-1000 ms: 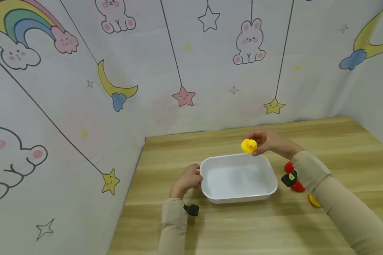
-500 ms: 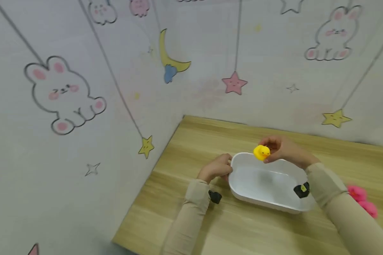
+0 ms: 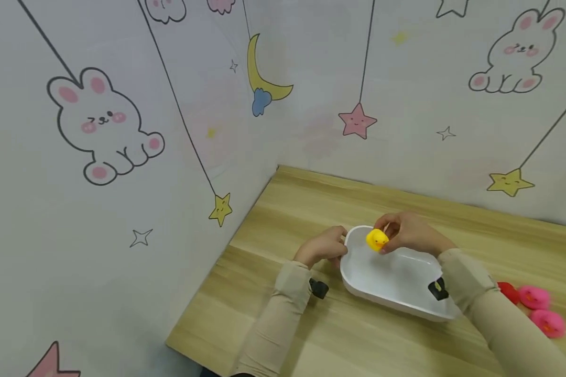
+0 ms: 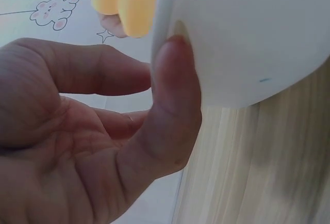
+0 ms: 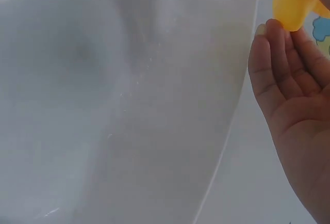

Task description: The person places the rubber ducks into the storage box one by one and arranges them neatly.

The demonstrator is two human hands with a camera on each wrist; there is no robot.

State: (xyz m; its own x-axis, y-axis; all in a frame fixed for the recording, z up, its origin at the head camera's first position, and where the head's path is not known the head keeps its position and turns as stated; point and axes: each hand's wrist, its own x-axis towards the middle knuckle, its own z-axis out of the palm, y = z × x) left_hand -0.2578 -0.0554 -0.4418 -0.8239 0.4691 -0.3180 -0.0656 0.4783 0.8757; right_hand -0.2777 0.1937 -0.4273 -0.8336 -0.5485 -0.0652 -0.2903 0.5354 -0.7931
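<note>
Holds, at the left, the white box (image 3: 387, 277) by its left end with the left hand (image 3: 322, 245): fingers bent, pinching the rim, forearm sleeved and reaching over the bench (image 3: 245, 293) from the near side. Carries just beside the left wrist a small black thing (image 3: 318, 288). Next toward the right, offers the yellow duck (image 3: 376, 240): over the left part of the box, close to its far side, seemingly above the rim, and not seen touching the box floor. Lies directly left of the right grip, at the fingertips, with beak turned to the near side and slightly right. Follows with its long axis, as far as can be judged, the long side of the box, slanting from far left to near right. Pinched by the right hand (image 3: 407, 231), therefore nearer to it, with the left rim between duck and left hand. Comes in from the right: fingers pointing left, thumb at the near side of the duck, forearm crossing above the right end of the box. Shows there another black thing (image 3: 438, 289). Finally, past the right sleeve (image 3: 469, 285), leaves in sight a red toy (image 3: 508, 292) and two pink ducks (image 3: 548, 323).
</note>
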